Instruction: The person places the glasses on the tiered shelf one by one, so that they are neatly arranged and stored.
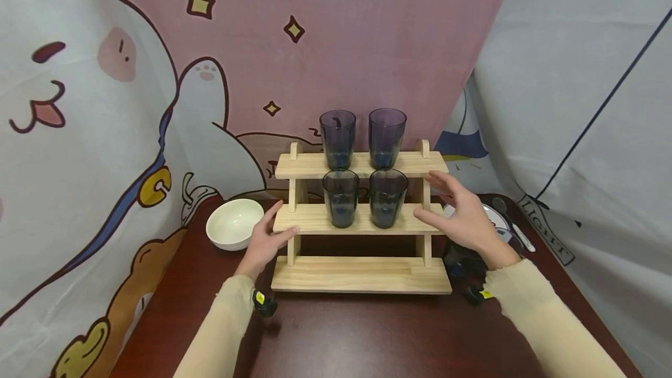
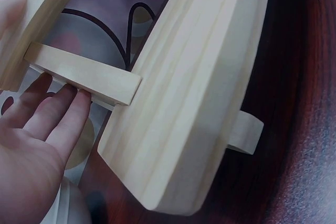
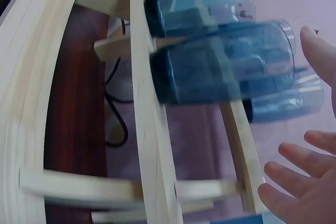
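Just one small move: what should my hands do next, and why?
I'd probably curl the right hand around the right end of the wooden stand: it's open and holding nothing, while the left hand grips the left end, and four glasses stand on the upper two shelves.

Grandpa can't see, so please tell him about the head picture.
A person's left hand holds a rack of four glasses, two on the top shelf, two on the middle shelf; the right hand is open beside it. A bowl stands left of the rack.
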`<act>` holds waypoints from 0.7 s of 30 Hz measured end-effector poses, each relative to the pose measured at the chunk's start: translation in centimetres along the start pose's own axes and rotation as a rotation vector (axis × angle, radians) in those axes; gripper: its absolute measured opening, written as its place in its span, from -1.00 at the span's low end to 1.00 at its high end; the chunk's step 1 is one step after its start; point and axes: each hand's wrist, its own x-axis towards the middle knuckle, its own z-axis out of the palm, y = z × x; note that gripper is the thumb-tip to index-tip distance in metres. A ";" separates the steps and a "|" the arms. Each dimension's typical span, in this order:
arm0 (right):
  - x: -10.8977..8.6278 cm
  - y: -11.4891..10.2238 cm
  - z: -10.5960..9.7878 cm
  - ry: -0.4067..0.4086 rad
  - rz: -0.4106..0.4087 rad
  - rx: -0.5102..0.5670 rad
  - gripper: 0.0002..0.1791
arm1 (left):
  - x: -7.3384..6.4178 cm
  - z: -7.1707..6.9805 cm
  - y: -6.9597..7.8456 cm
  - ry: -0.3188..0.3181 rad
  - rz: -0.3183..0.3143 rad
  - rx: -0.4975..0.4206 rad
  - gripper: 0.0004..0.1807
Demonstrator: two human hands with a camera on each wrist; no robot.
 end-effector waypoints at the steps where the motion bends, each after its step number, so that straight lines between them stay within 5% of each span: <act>1: -0.3 0.3 -0.3 0.008 -0.006 -0.014 0.01 | 0.0 0.0 0.0 0.001 -0.001 0.001 -0.05; 12: -3.0 3.3 -3.3 0.059 -0.008 -0.109 -0.01 | 0.0 0.0 0.1 -0.004 0.005 -0.009 -0.06; 21: -6.0 7.0 -5.7 0.022 0.127 -0.238 0.11 | 0.2 -0.1 -0.2 -0.010 0.013 -0.009 -0.05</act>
